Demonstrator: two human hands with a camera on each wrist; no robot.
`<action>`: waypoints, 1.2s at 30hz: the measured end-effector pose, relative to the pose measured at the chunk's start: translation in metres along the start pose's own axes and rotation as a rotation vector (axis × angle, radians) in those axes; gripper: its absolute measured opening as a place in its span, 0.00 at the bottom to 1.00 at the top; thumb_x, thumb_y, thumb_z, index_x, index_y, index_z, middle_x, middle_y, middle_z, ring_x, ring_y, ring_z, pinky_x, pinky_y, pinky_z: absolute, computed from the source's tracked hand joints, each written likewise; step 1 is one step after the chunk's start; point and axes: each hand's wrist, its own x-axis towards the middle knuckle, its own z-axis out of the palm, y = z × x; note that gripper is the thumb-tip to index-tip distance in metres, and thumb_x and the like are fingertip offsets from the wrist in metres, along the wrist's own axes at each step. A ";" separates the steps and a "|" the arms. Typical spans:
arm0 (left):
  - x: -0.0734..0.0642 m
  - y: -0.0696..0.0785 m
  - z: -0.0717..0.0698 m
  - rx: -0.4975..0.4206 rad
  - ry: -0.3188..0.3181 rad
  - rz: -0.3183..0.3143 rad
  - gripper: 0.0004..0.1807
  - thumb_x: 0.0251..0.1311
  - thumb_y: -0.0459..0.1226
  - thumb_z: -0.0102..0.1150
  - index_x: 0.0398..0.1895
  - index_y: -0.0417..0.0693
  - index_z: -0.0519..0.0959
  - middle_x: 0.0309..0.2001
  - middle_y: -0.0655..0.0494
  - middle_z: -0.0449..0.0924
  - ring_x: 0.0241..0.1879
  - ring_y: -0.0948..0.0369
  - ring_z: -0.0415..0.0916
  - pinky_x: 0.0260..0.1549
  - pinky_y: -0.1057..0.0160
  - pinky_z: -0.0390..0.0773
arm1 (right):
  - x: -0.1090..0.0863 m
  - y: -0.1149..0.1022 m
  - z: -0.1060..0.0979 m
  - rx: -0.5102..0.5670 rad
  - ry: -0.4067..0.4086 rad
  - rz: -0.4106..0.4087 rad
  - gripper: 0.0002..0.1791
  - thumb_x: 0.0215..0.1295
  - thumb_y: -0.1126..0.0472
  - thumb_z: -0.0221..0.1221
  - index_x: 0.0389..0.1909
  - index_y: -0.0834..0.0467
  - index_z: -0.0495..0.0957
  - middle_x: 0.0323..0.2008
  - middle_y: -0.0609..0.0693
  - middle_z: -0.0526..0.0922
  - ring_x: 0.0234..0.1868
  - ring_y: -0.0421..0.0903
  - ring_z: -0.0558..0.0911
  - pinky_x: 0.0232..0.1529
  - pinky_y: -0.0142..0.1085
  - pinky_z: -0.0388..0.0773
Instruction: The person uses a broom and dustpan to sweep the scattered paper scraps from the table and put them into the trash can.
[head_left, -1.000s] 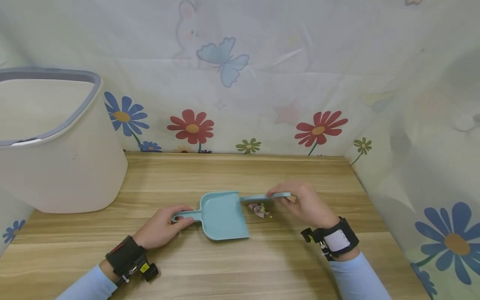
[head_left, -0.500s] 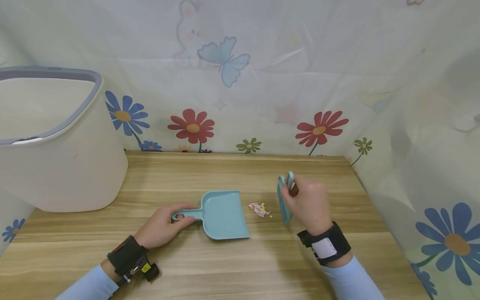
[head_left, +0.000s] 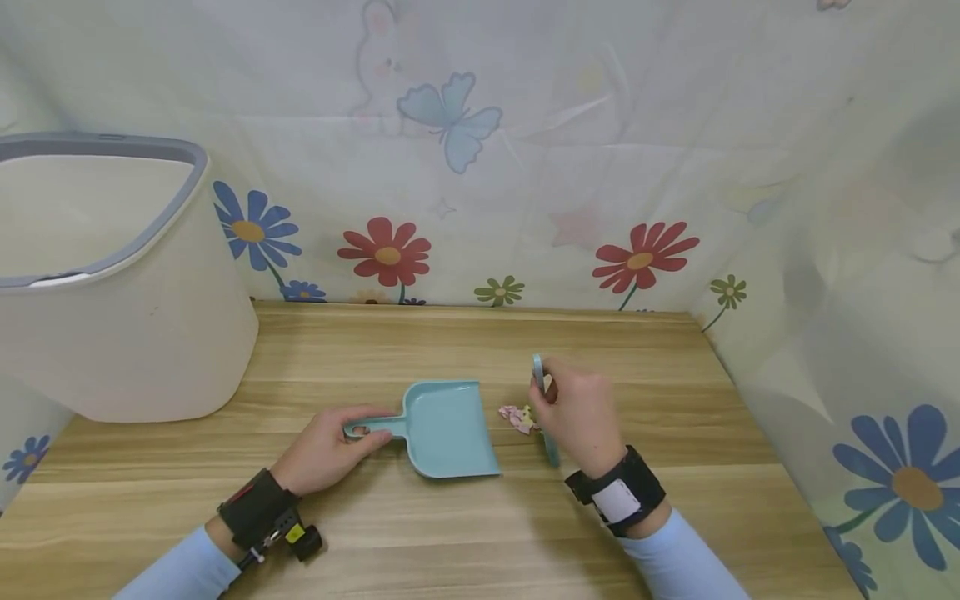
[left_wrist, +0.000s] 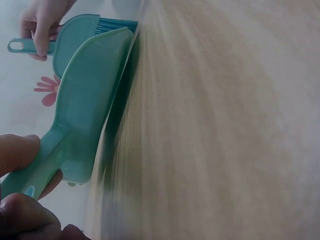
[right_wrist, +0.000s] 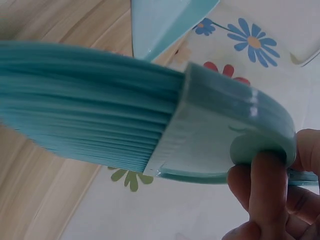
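A light blue dustpan [head_left: 450,433] lies on the wooden table, its wide lip facing right. My left hand [head_left: 326,450] grips its short handle, thumb on the near side. My right hand [head_left: 581,412] pinches a matching small hand brush [right_wrist: 100,110], held upright with bristles down toward the tabletop. In the head view, that hand hides most of the brush. Between the dustpan's lip and the brush sits a little heap of pinkish and yellowish scraps [head_left: 514,417]. The left wrist view shows the bristles [left_wrist: 116,26] beyond the dustpan's far corner.
At the left stands a large white bin [head_left: 142,350] with a grey rim, its top uncovered. A cloth printed with flowers [head_left: 640,260] hangs behind the table [head_left: 420,533] and along its right side.
My right hand has turned the brush from lying flat above the scraps to upright on their right, then moved it left, close to them. The left hand and dustpan stay in place.
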 end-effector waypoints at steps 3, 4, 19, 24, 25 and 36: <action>0.000 0.001 0.000 -0.003 0.000 0.010 0.18 0.69 0.47 0.67 0.58 0.52 0.85 0.55 0.53 0.87 0.39 0.64 0.78 0.35 0.69 0.78 | 0.002 -0.008 0.004 0.014 -0.010 -0.012 0.04 0.61 0.66 0.69 0.33 0.62 0.83 0.15 0.45 0.77 0.15 0.34 0.68 0.16 0.27 0.61; 0.000 0.001 0.000 -0.005 0.000 0.014 0.18 0.69 0.46 0.67 0.58 0.51 0.85 0.55 0.52 0.87 0.38 0.64 0.78 0.35 0.69 0.77 | 0.002 -0.010 0.005 0.020 -0.012 -0.017 0.04 0.61 0.66 0.69 0.33 0.62 0.83 0.15 0.45 0.77 0.14 0.34 0.68 0.16 0.27 0.61; 0.000 0.001 -0.001 -0.008 -0.006 0.012 0.18 0.69 0.47 0.67 0.57 0.52 0.86 0.56 0.53 0.87 0.41 0.65 0.79 0.37 0.70 0.78 | 0.009 -0.028 0.009 0.301 -0.037 0.013 0.01 0.65 0.67 0.66 0.34 0.60 0.83 0.18 0.46 0.79 0.17 0.35 0.71 0.18 0.27 0.67; -0.001 0.002 -0.002 0.005 -0.002 0.007 0.18 0.68 0.48 0.67 0.56 0.53 0.86 0.55 0.53 0.86 0.37 0.64 0.77 0.32 0.69 0.76 | 0.013 -0.023 0.000 0.403 0.001 0.071 0.02 0.65 0.69 0.66 0.37 0.61 0.83 0.21 0.48 0.81 0.18 0.38 0.73 0.18 0.29 0.70; -0.001 0.002 -0.002 0.007 -0.001 0.007 0.18 0.68 0.49 0.67 0.56 0.53 0.86 0.55 0.53 0.86 0.38 0.64 0.77 0.32 0.69 0.76 | 0.014 -0.022 -0.002 0.400 0.012 0.079 0.03 0.65 0.69 0.66 0.37 0.61 0.84 0.20 0.48 0.81 0.18 0.38 0.73 0.18 0.30 0.70; -0.001 0.000 -0.006 0.021 0.003 0.003 0.17 0.67 0.48 0.68 0.55 0.56 0.87 0.56 0.55 0.87 0.48 0.62 0.80 0.42 0.69 0.78 | 0.014 -0.014 -0.005 0.211 0.032 0.056 0.01 0.64 0.67 0.67 0.35 0.61 0.85 0.19 0.48 0.81 0.17 0.37 0.73 0.19 0.29 0.70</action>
